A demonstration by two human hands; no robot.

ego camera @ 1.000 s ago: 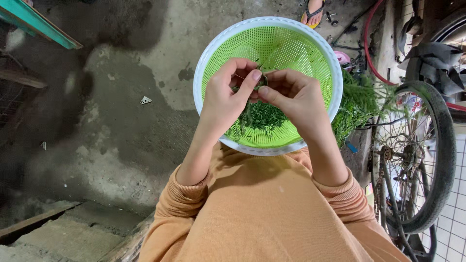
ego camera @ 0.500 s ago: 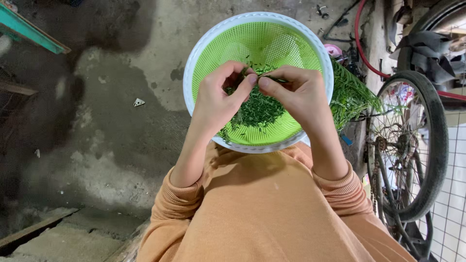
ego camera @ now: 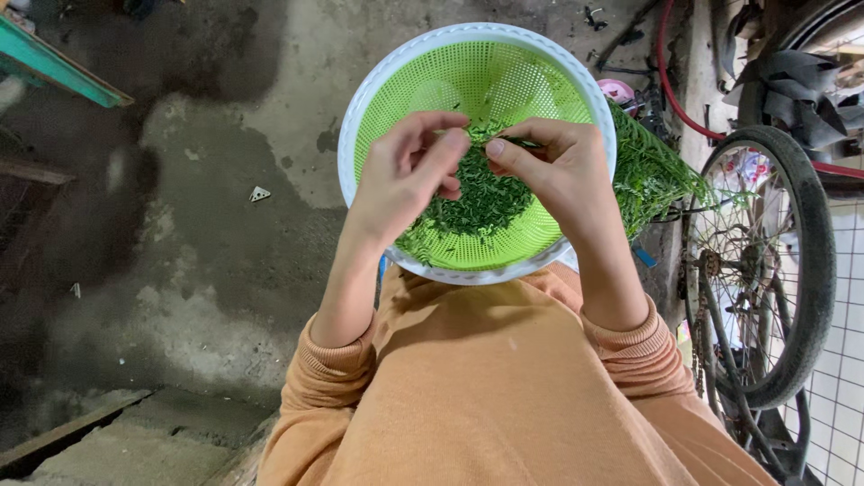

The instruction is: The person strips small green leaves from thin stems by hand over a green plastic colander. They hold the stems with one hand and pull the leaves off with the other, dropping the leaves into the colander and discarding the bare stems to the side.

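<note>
**Hands over green colander, stripping leafy sprig**

Obs. 1: A round green colander (ego camera: pixel 504 76) with a white rim sits in front of the person's lap, just beyond the orange sweater (ego camera: pixel 504 396). Its mesh wall is bare at the far side; the near half holds a heap of chopped green leaves (ego camera: pixel 477 202).

Obs. 2: Left hand (ego camera: pixel 400 184) is above the colander's left half, fingers curled, thumb extended towards the right hand. Thumb and forefinger are slightly apart; whether anything is held between them cannot be told.

Obs. 3: Right hand (ego camera: pixel 558 175) is above the right half, thumb and forefinger pressed together, pinching a thin green sprig (ego camera: pixel 504 141) that runs leftwards from the fingertips towards the left hand. The two thumbs are near each other, not touching.

Obs. 4: Both forearms rest over the near rim of the colander; sleeves are pushed up to mid-forearm.

Surroundings: A bundle of feathery green stalks (ego camera: pixel 652 175) lies just beside the colander, on its right. A bicycle wheel (ego camera: pixel 765 270) stands well to the right, with a red hose (ego camera: pixel 670 81) beyond it. Stained concrete floor (ego camera: pixel 207 207) lies left of the colander, with a small triangular scrap (ego camera: pixel 259 193) on it and a teal board edge (ego camera: pixel 54 63) at the upper left
</note>
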